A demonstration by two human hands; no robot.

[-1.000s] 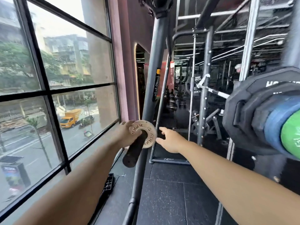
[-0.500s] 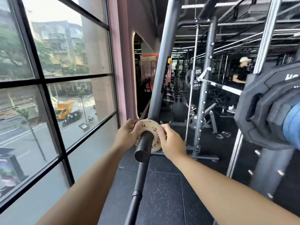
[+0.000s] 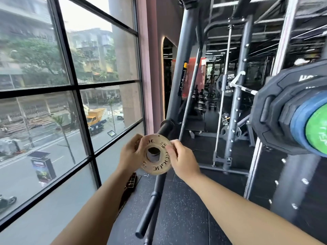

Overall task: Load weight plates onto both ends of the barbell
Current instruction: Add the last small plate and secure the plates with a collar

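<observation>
Change plate (image 3: 157, 169), small, tan, marked ROGUE: rigid, judged light and smooth-faced, best taken by its rim; held at the near end of the barbell sleeve (image 3: 166, 125), left hand (image 3: 131, 154) and right hand (image 3: 182, 160) each with grip closed on opposite rim edges.

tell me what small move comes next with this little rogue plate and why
Probably push the tan round ROGUE plate along the dark metal barbell sleeve toward its collar. The left hand and right hand both grip its rim, the sleeve's end seems to sit in the hole, and bare sleeve shows beyond the plate, so it looks not yet seated.
</observation>
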